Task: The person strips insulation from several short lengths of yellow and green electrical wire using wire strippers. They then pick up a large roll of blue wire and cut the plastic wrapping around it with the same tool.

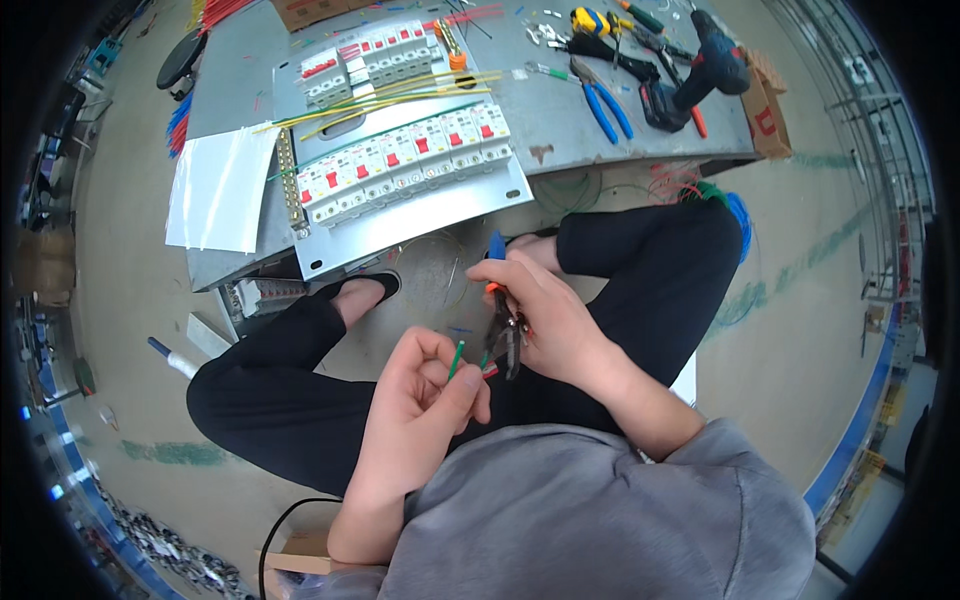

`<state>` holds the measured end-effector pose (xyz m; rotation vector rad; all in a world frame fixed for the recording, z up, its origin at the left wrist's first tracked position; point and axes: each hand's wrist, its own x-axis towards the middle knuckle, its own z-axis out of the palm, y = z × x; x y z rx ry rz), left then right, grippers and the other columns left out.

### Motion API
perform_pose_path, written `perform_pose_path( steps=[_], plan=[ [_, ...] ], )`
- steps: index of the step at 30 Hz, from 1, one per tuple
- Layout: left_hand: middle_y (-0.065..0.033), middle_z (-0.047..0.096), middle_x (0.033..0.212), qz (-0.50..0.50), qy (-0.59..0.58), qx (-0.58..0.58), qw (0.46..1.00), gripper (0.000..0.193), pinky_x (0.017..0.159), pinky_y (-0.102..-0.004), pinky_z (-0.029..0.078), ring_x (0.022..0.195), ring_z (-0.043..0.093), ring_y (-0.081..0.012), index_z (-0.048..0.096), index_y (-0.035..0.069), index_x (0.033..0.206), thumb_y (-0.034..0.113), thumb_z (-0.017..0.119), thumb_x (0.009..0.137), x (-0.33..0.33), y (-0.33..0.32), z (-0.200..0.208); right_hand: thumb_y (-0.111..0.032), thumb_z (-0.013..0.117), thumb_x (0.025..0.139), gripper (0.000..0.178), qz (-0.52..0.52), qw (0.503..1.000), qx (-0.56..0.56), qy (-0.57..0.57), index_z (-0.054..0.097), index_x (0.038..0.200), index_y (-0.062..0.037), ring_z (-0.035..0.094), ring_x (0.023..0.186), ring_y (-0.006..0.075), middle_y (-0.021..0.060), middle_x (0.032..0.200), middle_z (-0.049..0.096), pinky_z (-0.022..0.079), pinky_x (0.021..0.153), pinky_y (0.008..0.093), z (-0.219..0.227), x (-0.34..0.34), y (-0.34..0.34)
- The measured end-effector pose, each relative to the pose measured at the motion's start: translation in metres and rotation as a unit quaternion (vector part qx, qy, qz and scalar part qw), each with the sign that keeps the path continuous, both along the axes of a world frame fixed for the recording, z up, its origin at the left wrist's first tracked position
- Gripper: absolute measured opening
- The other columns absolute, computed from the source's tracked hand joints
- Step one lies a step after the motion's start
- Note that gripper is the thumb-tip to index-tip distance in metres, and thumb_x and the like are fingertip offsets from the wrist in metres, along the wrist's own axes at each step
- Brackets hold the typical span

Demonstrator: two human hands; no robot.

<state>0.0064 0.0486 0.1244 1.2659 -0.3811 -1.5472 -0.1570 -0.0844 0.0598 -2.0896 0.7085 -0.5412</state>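
Above my lap, my left hand [425,395] is closed, with thumb and fingertips pinching a short green wire [458,358] whose end sticks up. My right hand [548,315] is wrapped round a pair of wire strippers [503,340] with a black head and blue and orange handles. The head points down toward me, close beside the left fingertips. Another bit of green shows at the jaws; whether the jaws grip it is too small to tell.
On the grey workbench [560,140] ahead lies a metal plate [430,222] with rows of circuit breakers [421,146] and yellow-green wires [400,98]. At the right are blue-handled pliers [602,105], a cordless drill [700,75] and a cardboard box [768,115]. A white sheet [220,190] lies left.
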Motion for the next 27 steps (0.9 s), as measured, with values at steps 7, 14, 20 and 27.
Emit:
perform_pose_path(
  steps=[7,14,20,27],
  plan=[
    [-0.0094,0.075,0.089,-0.036,-0.018,0.004,0.999,0.017,0.067,-0.0173,0.040,0.073,0.057,-0.0030,0.066,-0.005,0.122,0.006,0.061,0.110,0.000,0.017,0.015,-0.004,0.078,0.080,0.055,0.060,0.989,-0.102,-0.092,0.060,0.131,-0.0141,0.057,0.081,0.0296,0.0070,0.091,0.050,0.048,0.065,0.0418,-0.005,0.009,0.001],
    [-0.0137,0.069,0.084,0.005,-0.065,-0.018,0.998,0.018,0.055,-0.0219,0.041,0.060,0.060,-0.0129,0.059,-0.007,0.105,0.009,0.068,0.105,-0.007,0.020,0.011,-0.012,0.076,0.082,0.044,0.041,0.989,-0.125,-0.062,0.063,0.124,-0.0159,0.061,0.086,0.0251,0.0041,0.094,0.052,0.052,0.067,0.0384,-0.013,0.009,0.009],
    [-0.0111,0.071,0.087,-0.012,-0.066,-0.012,0.998,0.021,0.064,-0.0207,0.045,0.071,0.062,-0.0107,0.061,-0.005,0.105,0.015,0.071,0.106,-0.004,0.023,0.013,-0.015,0.077,0.083,0.042,0.034,0.988,-0.139,-0.063,0.062,0.122,-0.0171,0.061,0.086,0.0228,0.0031,0.094,0.051,0.053,0.064,0.0367,-0.017,0.009,0.011],
    [-0.0128,0.068,0.081,0.009,-0.074,-0.023,0.997,0.019,0.055,-0.0195,0.043,0.059,0.059,-0.0105,0.057,-0.006,0.104,0.009,0.069,0.104,-0.009,0.019,0.009,-0.015,0.078,0.083,0.040,0.031,0.986,-0.148,-0.071,0.063,0.120,-0.0168,0.061,0.083,0.0226,0.0028,0.092,0.051,0.052,0.061,0.0370,-0.019,0.010,0.011]
  ],
)
